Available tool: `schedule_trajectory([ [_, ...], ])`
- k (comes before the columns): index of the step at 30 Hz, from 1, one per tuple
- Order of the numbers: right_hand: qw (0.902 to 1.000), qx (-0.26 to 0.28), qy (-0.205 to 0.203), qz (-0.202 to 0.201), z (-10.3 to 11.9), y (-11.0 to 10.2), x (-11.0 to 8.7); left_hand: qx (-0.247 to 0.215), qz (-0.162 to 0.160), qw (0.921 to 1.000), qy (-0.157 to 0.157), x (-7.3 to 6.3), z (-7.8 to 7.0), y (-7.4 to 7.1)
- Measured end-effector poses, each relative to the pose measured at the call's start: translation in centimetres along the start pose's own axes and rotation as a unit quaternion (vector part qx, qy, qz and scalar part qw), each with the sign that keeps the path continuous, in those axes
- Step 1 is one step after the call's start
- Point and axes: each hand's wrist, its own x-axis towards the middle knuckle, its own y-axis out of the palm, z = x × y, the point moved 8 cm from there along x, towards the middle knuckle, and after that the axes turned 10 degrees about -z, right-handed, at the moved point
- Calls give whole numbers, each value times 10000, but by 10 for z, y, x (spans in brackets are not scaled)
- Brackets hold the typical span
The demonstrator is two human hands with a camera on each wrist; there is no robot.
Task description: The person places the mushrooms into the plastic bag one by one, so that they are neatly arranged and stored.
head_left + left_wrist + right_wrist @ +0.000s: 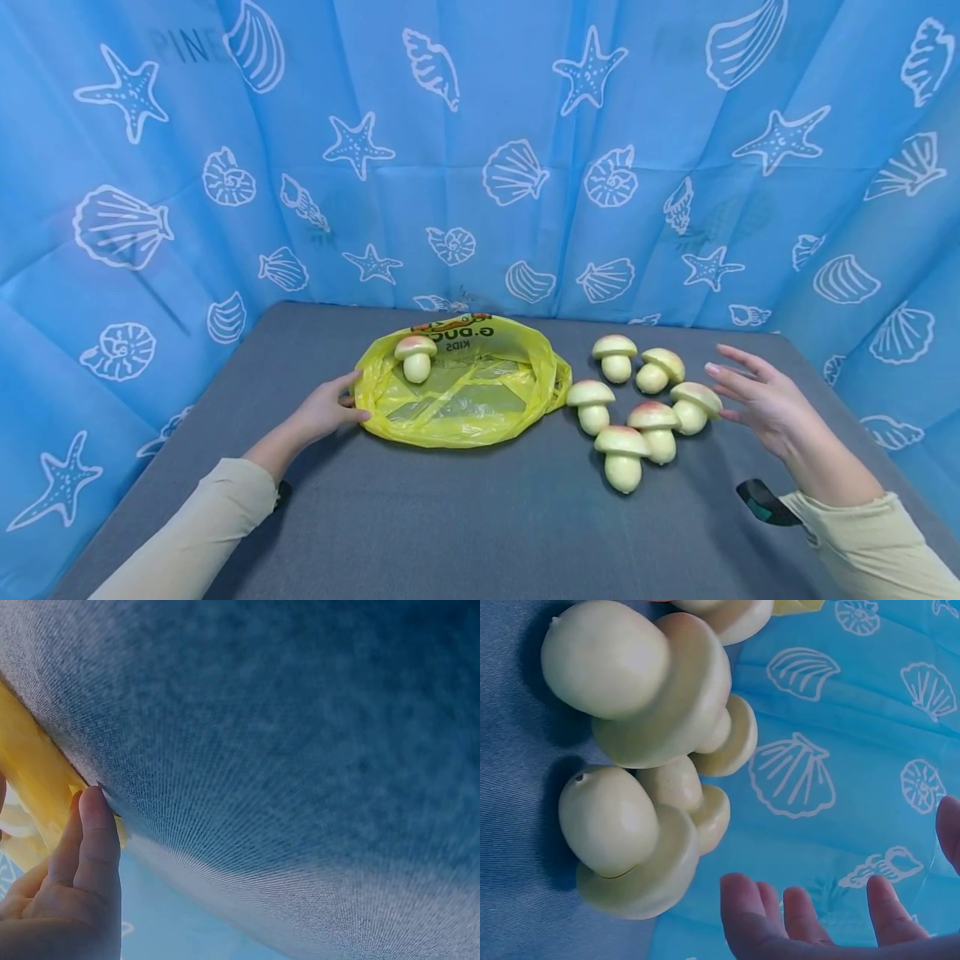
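A yellow plastic bag (457, 433) lies on its side with its wide mouth toward me. My left hand (322, 408) pinches the bag's left rim between thumb and fingers; in the left wrist view its fingertips (96, 806) press on the yellow plastic. One toy mushroom (416, 367), pale with a pinkish cap, sits inside the bag at the left. Several more such mushrooms (623, 471) stand grouped to the right of the bag. Just right of that group my right hand (768, 408) hovers with spread fingers, holding nothing, its fingertips close to the rightmost mushroom (692, 408).
A grey cloth-covered table (465, 525) carries everything. Behind it and along both sides hangs a blue curtain (465, 125) printed with white shells and starfish. A dark wrist strap (765, 502) shows at the right sleeve.
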Motion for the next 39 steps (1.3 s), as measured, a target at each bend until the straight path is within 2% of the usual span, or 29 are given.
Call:
schedule_trajectory([
  [11, 10000, -14, 43, 58, -8, 0, 0, -88, -35, 9999, 57, 1, 2, 2],
  [20, 9994, 27, 346, 7, -23, -3, 5, -224, -7, 9996, 162, 0, 2, 2],
  [31, 9985, -90, 537, -84, -35, -4, 10, -271, 2, 9995, 146, 0, 3, 2],
  [39, 9966, 156, 799, -157, -48, -5, 16, -289, -15, 9995, 98, 0, 3, 2],
])
